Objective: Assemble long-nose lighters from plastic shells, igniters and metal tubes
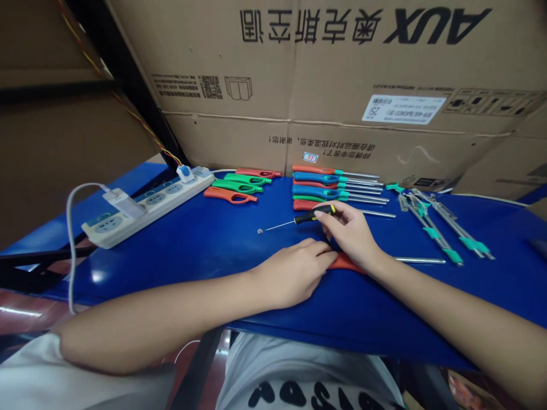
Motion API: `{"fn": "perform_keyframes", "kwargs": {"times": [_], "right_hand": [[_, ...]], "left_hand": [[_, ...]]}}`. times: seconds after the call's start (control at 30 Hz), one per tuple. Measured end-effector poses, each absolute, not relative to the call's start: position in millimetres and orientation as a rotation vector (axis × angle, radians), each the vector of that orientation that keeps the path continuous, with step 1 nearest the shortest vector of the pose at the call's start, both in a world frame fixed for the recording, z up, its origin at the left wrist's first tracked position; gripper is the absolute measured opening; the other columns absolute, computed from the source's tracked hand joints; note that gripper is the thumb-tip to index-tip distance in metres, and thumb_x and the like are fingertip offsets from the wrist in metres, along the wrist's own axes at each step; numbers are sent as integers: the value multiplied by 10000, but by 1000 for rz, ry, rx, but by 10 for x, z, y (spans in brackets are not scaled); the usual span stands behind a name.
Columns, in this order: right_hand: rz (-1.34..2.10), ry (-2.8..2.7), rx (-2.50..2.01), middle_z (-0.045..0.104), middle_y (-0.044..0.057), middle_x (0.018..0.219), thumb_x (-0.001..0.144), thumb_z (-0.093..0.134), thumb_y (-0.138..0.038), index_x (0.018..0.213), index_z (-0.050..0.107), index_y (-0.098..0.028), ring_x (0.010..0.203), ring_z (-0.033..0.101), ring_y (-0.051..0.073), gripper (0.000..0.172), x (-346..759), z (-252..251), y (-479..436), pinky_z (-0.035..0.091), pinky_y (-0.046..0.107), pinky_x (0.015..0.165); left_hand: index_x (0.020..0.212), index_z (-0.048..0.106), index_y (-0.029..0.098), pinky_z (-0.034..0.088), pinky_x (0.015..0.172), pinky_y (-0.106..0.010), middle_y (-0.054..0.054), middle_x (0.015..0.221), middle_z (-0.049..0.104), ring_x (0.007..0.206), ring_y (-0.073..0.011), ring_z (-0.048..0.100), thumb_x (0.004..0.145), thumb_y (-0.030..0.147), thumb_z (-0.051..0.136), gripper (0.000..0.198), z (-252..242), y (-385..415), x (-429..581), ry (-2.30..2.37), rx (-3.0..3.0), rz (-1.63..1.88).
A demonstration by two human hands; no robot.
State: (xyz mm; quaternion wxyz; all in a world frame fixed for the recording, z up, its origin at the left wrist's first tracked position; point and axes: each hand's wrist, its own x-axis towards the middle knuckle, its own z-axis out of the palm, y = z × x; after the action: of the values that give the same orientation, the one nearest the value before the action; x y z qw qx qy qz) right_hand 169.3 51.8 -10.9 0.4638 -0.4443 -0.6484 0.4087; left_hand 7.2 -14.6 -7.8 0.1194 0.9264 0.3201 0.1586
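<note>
My right hand [352,230] grips a small screwdriver [314,214] with a black and yellow handle. Its thin shaft points left, and the tip is at or close to a little pile of screws [260,231] on the blue table [231,256]. Closed around the left end of a red long-necked lighter [345,263] is my left hand [297,272]. The lighter lies on the table, its silver tube extending right beyond my right wrist. My fingers and right hand cover parts of it.
Several long-necked lighters [316,192] lie in a row behind my hands. Several loose lighter handles [231,195] are at their left. On the right rest metal tubes [440,233] with green parts. A plugged-in power strip [149,208] and a large cardboard box [333,68] bound the workspace.
</note>
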Motion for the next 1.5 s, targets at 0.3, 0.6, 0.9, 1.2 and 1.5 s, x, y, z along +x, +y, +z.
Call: {"fn": "perform_keyframes", "kwargs": {"times": [0.3,0.6,0.9,1.2,1.5], "right_hand": [[1083,-1552,-1081,513,-40,621,769,732,-445,869,668,-187,566,429,119,284,1671,-109,490,365,284,552],[1159,-1541,-1049,524,-43,640,775,743,-409,886,673,-181,563,422,104,263,1688,-132,502,339,272,537],[1142,-1545,-993,511,-48,625,797,744,-427,882,659,-185,542,417,93,270,1690,-143,504,337,253,501],[1101,-1398,-841,563,-46,681,835,712,-551,1014,560,-259,524,553,119,375,1785,-8,520,448,236,425],[978,-1223,-788,666,8,775,882,639,-539,835,523,-233,463,530,103,330,2131,310,675,412,235,366]], "left_hand": [[1304,595,131,507,1049,-406,-120,1265,653,1178,-267,589,998,139,466,332,-47,-142,74,931,2705,440],[1304,603,111,512,1041,-408,-127,1270,652,1170,-274,586,1004,155,470,331,-58,-134,76,911,2700,439],[1293,606,110,512,1048,-417,-138,1276,652,1185,-283,596,989,150,492,327,-69,-113,70,892,2686,472],[1246,643,133,518,1026,-366,-129,1233,682,1141,-245,644,950,148,592,300,-98,-27,55,800,2523,618],[1199,711,178,541,995,-352,-95,1184,733,1078,-221,697,810,267,808,411,-245,179,47,792,2166,870]]}}
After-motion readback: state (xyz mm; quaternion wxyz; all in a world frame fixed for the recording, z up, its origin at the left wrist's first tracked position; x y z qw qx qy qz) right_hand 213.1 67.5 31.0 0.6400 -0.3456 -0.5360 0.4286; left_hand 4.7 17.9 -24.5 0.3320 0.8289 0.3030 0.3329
